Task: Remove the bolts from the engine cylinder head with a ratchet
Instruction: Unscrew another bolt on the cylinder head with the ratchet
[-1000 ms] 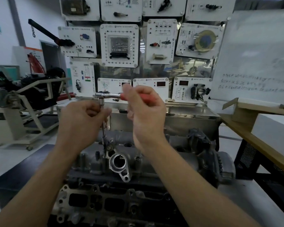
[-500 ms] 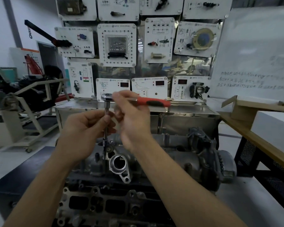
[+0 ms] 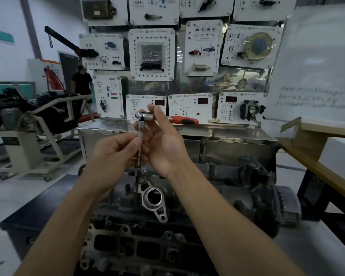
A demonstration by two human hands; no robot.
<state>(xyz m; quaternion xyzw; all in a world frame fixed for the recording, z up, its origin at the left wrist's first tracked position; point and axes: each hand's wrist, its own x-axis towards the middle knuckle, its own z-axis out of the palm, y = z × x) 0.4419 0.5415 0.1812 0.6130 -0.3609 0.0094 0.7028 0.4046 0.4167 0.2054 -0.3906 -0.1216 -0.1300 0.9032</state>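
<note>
A ratchet (image 3: pixel 145 117) with a red and black handle (image 3: pixel 184 120) stands on a long vertical extension bar (image 3: pixel 139 148). The bar's lower end sits on a bolt (image 3: pixel 136 173) at the top of the dark engine cylinder head (image 3: pixel 217 194). My left hand (image 3: pixel 116 154) pinches the extension bar at mid height with thumb and fingers. My right hand (image 3: pixel 163 144) has its palm turned up, and its fingertips hold the ratchet near the head. A shiny round aluminium housing (image 3: pixel 152 200) is mounted just in front of the bolt.
Behind the engine stand a steel cabinet (image 3: pixel 217 140) and a board of white training panels (image 3: pixel 151 54). A wooden bench (image 3: pixel 315 166) with a cardboard box is at the right. Another engine on a stand (image 3: pixel 38 120) and a person in black (image 3: pixel 82 80) are at the left.
My right hand has slid from the red handle to the ratchet head and turned palm up. The handle now points right. My left hand keeps its hold on the extension bar.
</note>
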